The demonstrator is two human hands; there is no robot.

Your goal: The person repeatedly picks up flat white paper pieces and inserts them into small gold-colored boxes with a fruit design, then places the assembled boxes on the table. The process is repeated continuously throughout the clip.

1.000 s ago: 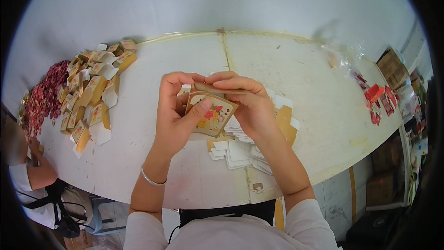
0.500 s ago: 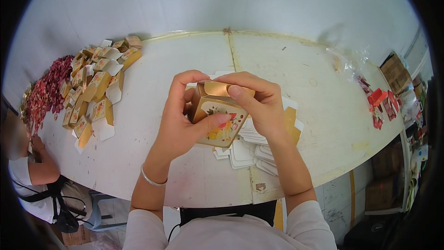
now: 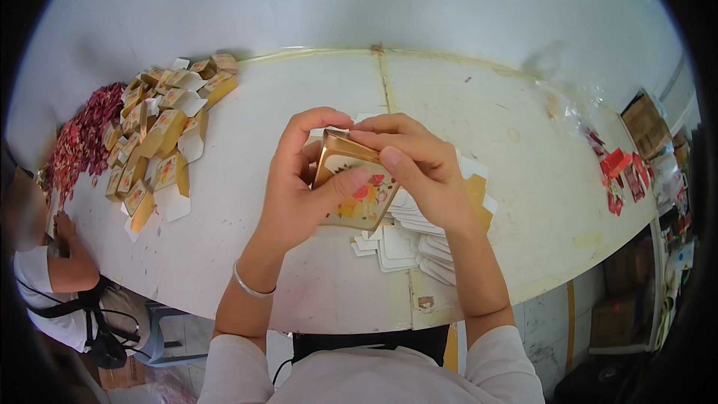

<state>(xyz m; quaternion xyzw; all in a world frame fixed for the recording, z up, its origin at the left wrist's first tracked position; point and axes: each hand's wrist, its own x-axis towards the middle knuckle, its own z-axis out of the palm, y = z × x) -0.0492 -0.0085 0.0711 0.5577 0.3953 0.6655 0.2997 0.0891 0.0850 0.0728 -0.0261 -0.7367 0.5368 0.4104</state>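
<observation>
Above the middle of the table I hold a small gold carton point(image 3: 357, 188) with a fruit-and-flower picture on its front. My left hand point(image 3: 303, 179) grips it from the left, thumb across the printed face and fingers behind. Closed at the carton's upper right edge, my right hand point(image 3: 422, 168) has its thumb on the front and its fingers over the top. The top flap is partly hidden by those fingers. Beneath my hands lies a pile of flat white-and-gold carton blanks point(image 3: 400, 247), partly covered by the carton and my right hand.
Folded gold cartons point(image 3: 161, 135), several with white flaps open, are heaped at the left. Beside them is a mound of small red wrapped packets point(image 3: 86, 131). A person point(image 3: 67, 277) sits at the left edge. Red packets point(image 3: 617, 168) and clear plastic point(image 3: 572, 101) lie far right.
The carton's raised gold top flap has been folded down, and the carton looks narrower from above. My right fingers have moved slightly left along its top. The whole view has shifted a little.
</observation>
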